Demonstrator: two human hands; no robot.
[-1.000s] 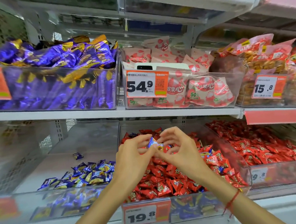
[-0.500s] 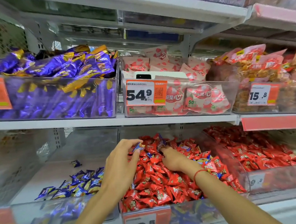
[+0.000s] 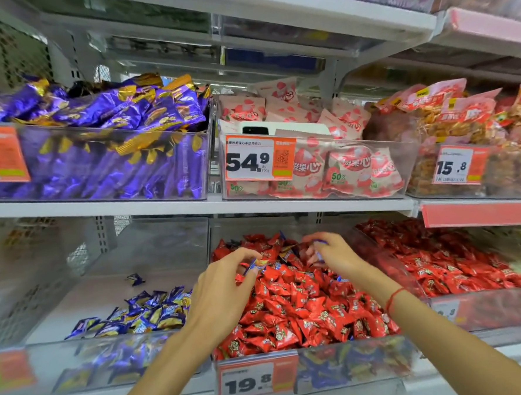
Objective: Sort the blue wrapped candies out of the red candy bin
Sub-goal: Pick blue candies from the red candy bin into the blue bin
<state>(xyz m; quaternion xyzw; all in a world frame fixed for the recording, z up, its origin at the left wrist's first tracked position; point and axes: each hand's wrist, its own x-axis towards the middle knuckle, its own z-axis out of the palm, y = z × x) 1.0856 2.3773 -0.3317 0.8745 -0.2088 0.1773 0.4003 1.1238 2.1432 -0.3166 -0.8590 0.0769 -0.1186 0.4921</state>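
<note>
A clear bin on the lower shelf holds a heap of red candies. Over its left side my left hand pinches a blue wrapped candy between thumb and fingers. My right hand is deeper in the bin with its fingers curled round a blue candy, only slivers of it showing. Another blue candy lies among the red ones between my hands. To the left, a clear bin holds a small pile of blue candies.
One stray blue candy lies further back in the left bin. A second bin of red candies stands to the right. The shelf above carries bins of purple bars, pink packets and snack bags and overhangs the lower bins.
A second ago both hands held one blue candy above the red heap. They have since parted and dropped into the bin; the right hand reached further back and closed on another blue candy.
</note>
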